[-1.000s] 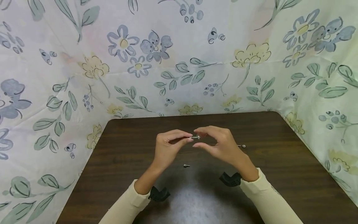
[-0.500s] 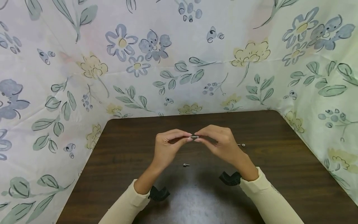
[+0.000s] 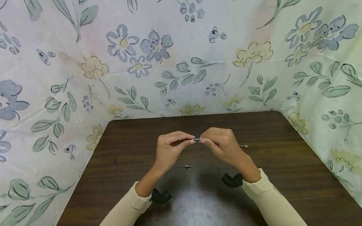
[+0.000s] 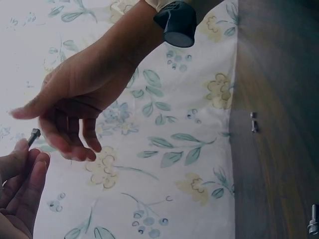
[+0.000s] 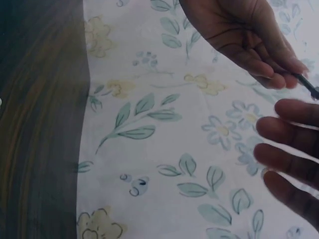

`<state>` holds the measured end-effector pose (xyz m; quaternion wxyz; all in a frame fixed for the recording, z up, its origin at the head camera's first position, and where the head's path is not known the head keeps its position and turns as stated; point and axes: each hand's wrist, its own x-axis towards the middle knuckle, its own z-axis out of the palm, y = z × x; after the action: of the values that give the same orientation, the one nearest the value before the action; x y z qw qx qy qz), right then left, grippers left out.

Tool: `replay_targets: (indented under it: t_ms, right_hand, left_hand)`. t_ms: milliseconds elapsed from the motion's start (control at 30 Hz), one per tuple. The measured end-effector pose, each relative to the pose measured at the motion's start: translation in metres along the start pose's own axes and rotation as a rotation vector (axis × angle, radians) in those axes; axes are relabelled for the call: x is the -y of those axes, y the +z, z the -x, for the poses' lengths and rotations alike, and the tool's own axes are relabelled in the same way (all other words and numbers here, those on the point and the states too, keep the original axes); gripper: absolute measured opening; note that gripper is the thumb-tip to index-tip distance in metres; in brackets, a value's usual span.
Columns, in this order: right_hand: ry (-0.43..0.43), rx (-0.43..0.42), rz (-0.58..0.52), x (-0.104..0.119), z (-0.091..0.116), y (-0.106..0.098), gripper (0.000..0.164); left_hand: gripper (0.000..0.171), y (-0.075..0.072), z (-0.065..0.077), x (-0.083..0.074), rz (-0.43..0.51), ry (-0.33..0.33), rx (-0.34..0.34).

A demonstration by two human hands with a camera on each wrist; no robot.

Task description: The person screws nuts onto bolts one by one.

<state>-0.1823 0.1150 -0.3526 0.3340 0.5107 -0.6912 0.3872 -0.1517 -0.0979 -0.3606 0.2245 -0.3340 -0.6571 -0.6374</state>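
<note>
Between finger and thumb my left hand (image 3: 169,147) pinches the shank of a small metal bolt (image 3: 197,139), held level above the table. Thumb and index finger of my right hand (image 3: 222,144) are at the bolt's thicker right end. Whether that end is a head or a nut is too small to tell. In the right wrist view the other right fingers (image 5: 286,157) are spread and fairly straight. The bolt end (image 4: 36,132) shows beside the right index finger in the left wrist view.
A second small bolt (image 3: 188,166) lies on the dark wooden table (image 3: 135,175), nearer me. Another bolt (image 3: 245,146) lies behind my right wrist. A floral cloth (image 3: 192,88) hangs around the table's back and sides. Each wrist bears a black camera mount (image 3: 232,180).
My right thumb and index finger were apart around the bolt's end, then closed on it. Now the index finger is more curled and slightly farther right. My left hand has stayed put.
</note>
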Motion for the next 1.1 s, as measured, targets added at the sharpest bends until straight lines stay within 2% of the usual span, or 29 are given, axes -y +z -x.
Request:
replay_targets:
  t_ms: [233,433,600,1100]
  right_hand:
    - [0.005,-0.004,0.007,0.0011,-0.0008,-0.0065,0.032]
    - [-0.056,-0.023,-0.021,0.0021,-0.0047,-0.0085,0.019]
    - [-0.094,-0.040,-0.026,0.0027,-0.0070,-0.0074,0.018]
    - [-0.027,-0.032,-0.033,0.0015,-0.0029,-0.0018,0.025]
  left_hand:
    - [0.011,-0.0007,-0.0003,-0.0014,-0.015,0.004,-0.019]
    - [0.011,-0.0012,-0.0005,-0.0017,0.003,-0.004,-0.017]
    - [0.012,-0.0007,-0.0006,-0.0015,0.007,-0.007,-0.007]
    - [0.015,0.0003,0.0000,0.0002,0.017,0.021,0.022]
